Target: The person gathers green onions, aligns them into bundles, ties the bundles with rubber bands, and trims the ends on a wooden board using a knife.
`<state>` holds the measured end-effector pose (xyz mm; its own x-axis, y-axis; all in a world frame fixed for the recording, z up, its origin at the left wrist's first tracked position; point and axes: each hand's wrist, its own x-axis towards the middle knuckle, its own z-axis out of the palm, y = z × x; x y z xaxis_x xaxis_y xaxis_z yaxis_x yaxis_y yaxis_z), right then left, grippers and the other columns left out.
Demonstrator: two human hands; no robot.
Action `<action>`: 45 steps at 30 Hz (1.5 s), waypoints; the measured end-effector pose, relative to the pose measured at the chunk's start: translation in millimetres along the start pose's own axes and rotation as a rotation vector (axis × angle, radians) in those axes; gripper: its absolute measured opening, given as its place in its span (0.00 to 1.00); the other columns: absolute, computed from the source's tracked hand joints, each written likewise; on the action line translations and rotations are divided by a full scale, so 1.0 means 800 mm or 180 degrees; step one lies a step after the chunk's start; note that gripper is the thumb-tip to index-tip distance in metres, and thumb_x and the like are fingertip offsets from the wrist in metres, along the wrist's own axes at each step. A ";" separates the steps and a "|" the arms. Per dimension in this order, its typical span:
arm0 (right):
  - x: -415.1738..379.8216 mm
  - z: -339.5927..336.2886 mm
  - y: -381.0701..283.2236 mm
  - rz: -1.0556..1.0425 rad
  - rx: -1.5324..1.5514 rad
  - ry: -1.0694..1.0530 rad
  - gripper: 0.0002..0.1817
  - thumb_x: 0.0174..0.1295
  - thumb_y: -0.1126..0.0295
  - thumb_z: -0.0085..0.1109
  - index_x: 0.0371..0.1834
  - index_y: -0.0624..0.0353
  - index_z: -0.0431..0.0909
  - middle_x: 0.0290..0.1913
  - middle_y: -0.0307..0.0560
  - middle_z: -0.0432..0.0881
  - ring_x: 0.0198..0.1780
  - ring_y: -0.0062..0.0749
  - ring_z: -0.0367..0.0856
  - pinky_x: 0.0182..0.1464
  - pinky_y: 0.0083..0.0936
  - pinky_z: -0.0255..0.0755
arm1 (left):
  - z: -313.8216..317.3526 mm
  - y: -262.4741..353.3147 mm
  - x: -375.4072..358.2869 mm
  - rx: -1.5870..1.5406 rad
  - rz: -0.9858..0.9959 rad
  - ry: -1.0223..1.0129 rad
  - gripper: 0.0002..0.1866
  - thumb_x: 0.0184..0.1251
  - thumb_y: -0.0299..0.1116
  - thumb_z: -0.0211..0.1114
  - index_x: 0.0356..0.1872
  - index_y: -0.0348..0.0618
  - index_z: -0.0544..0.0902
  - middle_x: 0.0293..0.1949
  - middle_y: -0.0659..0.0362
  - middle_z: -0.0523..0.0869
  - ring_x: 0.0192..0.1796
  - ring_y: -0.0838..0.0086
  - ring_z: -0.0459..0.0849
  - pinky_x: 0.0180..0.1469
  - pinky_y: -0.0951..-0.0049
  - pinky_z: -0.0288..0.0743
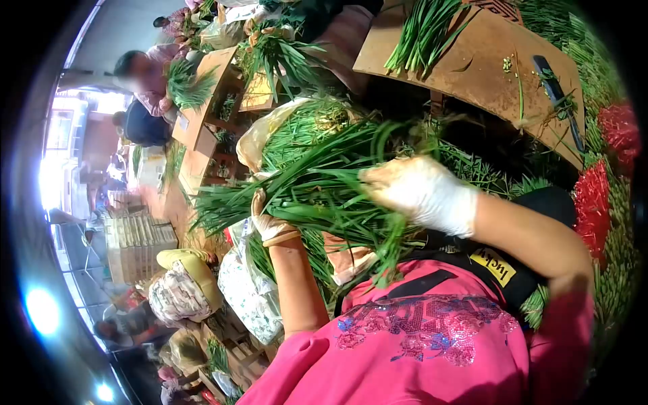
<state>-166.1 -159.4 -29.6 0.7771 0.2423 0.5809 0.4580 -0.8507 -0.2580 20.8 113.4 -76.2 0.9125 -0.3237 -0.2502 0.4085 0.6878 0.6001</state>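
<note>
Left hand (pixel 272 227), pale glove, holds a bunch of long green leaves (pixel 317 192) from its left side, thumb up against the blades. Right hand (pixel 425 192), white glove with stained fingertips, is at the right part of the bunch, fingers bent; motion blur there, can't tell if they pinch any leaves. Bunch is in front of the torso, between the hands, tips fanned out left.

Surface: brown wooden table (pixel 496 50) on far right, worn top, scattered bits of green. On it: a loose bundle of green stalks (pixel 425 34) at the far edge, and a dark long tool (pixel 557 94), knife-like, toward the right end. Just beyond the held bunch, a pale sack (pixel 255 140) with more cut greens inside. White patterned bag (pixel 248 293) left of the left forearm.

Right edge: piles of green stalks (pixel 621 290), with shiny red strands (pixel 591 212) beside them.

Room: large work hall. Far left, a person (pixel 156 74) sits at a smaller wooden table (pixel 209 84), greens in front of them. More people farther back, small and unclear. Stacked pale crates (pixel 138 246) at left. Bright opening (pixel 61 135) far left; glaring lamp (pixel 42 312) nearer on the left.
</note>
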 end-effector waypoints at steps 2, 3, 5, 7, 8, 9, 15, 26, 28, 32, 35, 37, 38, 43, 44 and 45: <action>0.041 0.046 -0.038 0.0075 0.0168 -0.0032 0.21 0.48 0.69 0.56 0.49 0.56 0.73 0.41 0.47 0.80 0.41 0.37 0.80 0.37 0.28 0.76 | 0.043 -0.008 -0.020 0.0066 -0.0127 -0.0130 0.17 0.55 0.35 0.60 0.45 0.38 0.76 0.44 0.49 0.81 0.44 0.56 0.80 0.50 0.52 0.74; 0.045 0.069 -0.052 0.0256 0.0200 -0.0537 0.19 0.48 0.70 0.56 0.46 0.56 0.75 0.41 0.46 0.80 0.41 0.37 0.80 0.37 0.28 0.77 | 0.070 -0.013 -0.032 0.0237 -0.0029 0.0183 0.17 0.54 0.34 0.61 0.45 0.38 0.76 0.43 0.50 0.82 0.44 0.56 0.80 0.50 0.53 0.75; 0.031 0.097 -0.058 0.0262 0.0591 -0.1333 0.13 0.48 0.72 0.55 0.40 0.56 0.77 0.39 0.45 0.80 0.40 0.38 0.82 0.37 0.28 0.77 | 0.040 0.000 -0.018 0.0208 0.0096 0.0245 0.19 0.54 0.34 0.61 0.47 0.38 0.76 0.45 0.49 0.81 0.45 0.55 0.80 0.51 0.52 0.74; -0.039 0.101 -0.035 0.0070 0.0787 -0.1964 0.06 0.47 0.75 0.54 0.29 0.55 0.80 0.32 0.46 0.81 0.35 0.39 0.83 0.33 0.30 0.78 | 0.007 0.013 -0.006 0.0198 0.0145 0.0199 0.21 0.54 0.36 0.59 0.49 0.37 0.75 0.47 0.48 0.80 0.46 0.53 0.79 0.52 0.51 0.73; -0.076 0.086 -0.011 0.0220 0.0381 -0.2912 0.07 0.46 0.75 0.56 0.28 0.54 0.81 0.30 0.45 0.82 0.34 0.39 0.83 0.30 0.32 0.78 | -0.005 0.019 -0.002 0.0229 0.0088 0.0191 0.23 0.54 0.37 0.59 0.51 0.36 0.75 0.49 0.47 0.80 0.47 0.52 0.79 0.53 0.49 0.72; -0.105 0.068 0.016 0.0744 -0.0012 -0.3782 0.09 0.48 0.73 0.57 0.33 0.52 0.82 0.33 0.43 0.83 0.34 0.38 0.84 0.28 0.32 0.77 | -0.012 0.020 -0.005 0.0117 -0.0088 -0.0002 0.26 0.54 0.40 0.58 0.53 0.35 0.74 0.51 0.45 0.79 0.48 0.50 0.78 0.55 0.47 0.70; -0.128 -0.036 0.056 0.0986 -0.1156 -0.3619 0.12 0.43 0.65 0.64 0.33 0.53 0.82 0.33 0.37 0.81 0.40 0.29 0.81 0.38 0.26 0.74 | -0.024 0.018 -0.004 0.0149 -0.0041 0.0204 0.29 0.52 0.42 0.60 0.55 0.36 0.73 0.53 0.46 0.78 0.52 0.50 0.77 0.57 0.46 0.68; -0.158 0.010 0.065 0.1631 -0.0452 -0.4620 0.12 0.48 0.72 0.57 0.36 0.54 0.84 0.38 0.47 0.84 0.42 0.38 0.83 0.38 0.31 0.77 | -0.045 0.021 -0.027 -0.0468 -0.0222 -0.0468 0.30 0.54 0.48 0.58 0.57 0.42 0.74 0.57 0.50 0.76 0.55 0.52 0.75 0.56 0.43 0.67; -0.234 0.014 0.105 0.2298 -0.1230 -0.3280 0.09 0.48 0.70 0.56 0.32 0.52 0.84 0.36 0.47 0.83 0.42 0.35 0.82 0.42 0.28 0.76 | -0.096 0.026 -0.011 -0.0518 -0.0185 -0.1070 0.28 0.57 0.47 0.56 0.57 0.44 0.73 0.58 0.53 0.76 0.57 0.58 0.74 0.57 0.46 0.66; -0.112 -0.048 0.106 0.1618 0.0021 0.0201 0.06 0.52 0.71 0.57 0.31 0.62 0.77 0.38 0.48 0.80 0.42 0.43 0.79 0.44 0.33 0.74 | -0.036 0.021 -0.038 0.0250 -0.0112 -0.0464 0.28 0.55 0.49 0.59 0.55 0.45 0.74 0.54 0.51 0.77 0.55 0.58 0.75 0.58 0.50 0.67; 0.031 -0.058 0.075 0.0633 0.0404 0.1335 0.13 0.54 0.63 0.59 0.37 0.61 0.81 0.39 0.50 0.82 0.40 0.41 0.81 0.46 0.30 0.75 | 0.006 0.023 -0.052 0.0389 0.0497 -0.0850 0.27 0.55 0.46 0.60 0.56 0.48 0.71 0.53 0.52 0.78 0.54 0.59 0.76 0.59 0.54 0.69; 0.103 -0.036 0.041 0.0077 0.1058 0.1598 0.17 0.53 0.56 0.61 0.37 0.59 0.81 0.39 0.50 0.82 0.41 0.42 0.80 0.47 0.35 0.73 | 0.093 0.004 -0.088 0.0534 0.0681 -0.1610 0.23 0.58 0.40 0.58 0.55 0.47 0.70 0.43 0.55 0.79 0.45 0.63 0.79 0.51 0.57 0.73; 0.124 -0.008 0.030 -0.0030 0.1192 0.1060 0.23 0.59 0.48 0.51 0.46 0.55 0.78 0.44 0.52 0.80 0.50 0.46 0.76 0.55 0.36 0.67 | 0.092 0.015 -0.077 0.0422 0.0482 -0.2427 0.21 0.60 0.39 0.57 0.54 0.46 0.70 0.40 0.57 0.79 0.42 0.64 0.79 0.48 0.59 0.74; 0.030 0.079 0.041 0.1459 0.1658 -0.1711 0.28 0.63 0.45 0.41 0.38 0.59 0.80 0.40 0.56 0.81 0.44 0.47 0.79 0.48 0.34 0.69 | 0.020 0.032 -0.085 0.0688 0.0514 -0.0704 0.20 0.58 0.45 0.59 0.51 0.52 0.74 0.50 0.57 0.79 0.50 0.64 0.78 0.52 0.54 0.72; -0.024 0.100 0.049 0.1511 0.2075 -0.1222 0.29 0.62 0.44 0.42 0.36 0.60 0.80 0.38 0.55 0.82 0.43 0.46 0.79 0.48 0.34 0.69 | -0.021 0.038 -0.065 0.0620 0.0425 -0.0592 0.21 0.61 0.47 0.55 0.53 0.53 0.73 0.52 0.59 0.79 0.52 0.66 0.77 0.52 0.55 0.72; -0.052 0.074 0.048 0.1986 0.2172 -0.1779 0.29 0.61 0.42 0.46 0.40 0.60 0.79 0.39 0.55 0.81 0.42 0.45 0.79 0.47 0.33 0.69 | -0.056 0.043 -0.051 0.0569 0.0322 -0.0454 0.22 0.64 0.49 0.51 0.56 0.53 0.73 0.54 0.61 0.78 0.53 0.68 0.76 0.52 0.56 0.72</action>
<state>-155.2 -174.3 -109.6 0.9644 0.1819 -0.1919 -0.0773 -0.5001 -0.8625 -1.3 179.7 -79.5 0.9309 -0.3564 -0.0799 0.2934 0.5995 0.7447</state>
